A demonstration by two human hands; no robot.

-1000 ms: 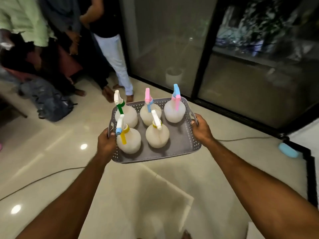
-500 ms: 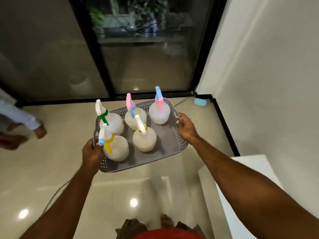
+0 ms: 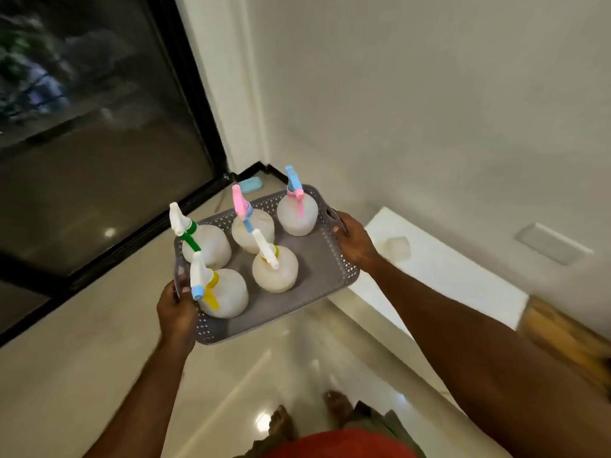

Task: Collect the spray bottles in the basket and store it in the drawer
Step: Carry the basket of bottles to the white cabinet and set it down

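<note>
I carry a grey perforated basket in the air, tilted a little. My left hand grips its left handle and my right hand grips its right handle. Several round white spray bottles stand upright inside: one with a green collar, one with a yellow collar and blue tip, one with a pink nozzle, one with a blue nozzle and pink trigger, and one with a white nozzle.
A white low cabinet top runs along the wall at the right, with a wooden surface beyond it. A dark glass door with a black frame stands left. A light blue object lies in the floor corner. My feet show below.
My view has swung right: the glass door has slid to the left and the white cabinet and wall now fill the right side. Both hands keep hold of the basket.
</note>
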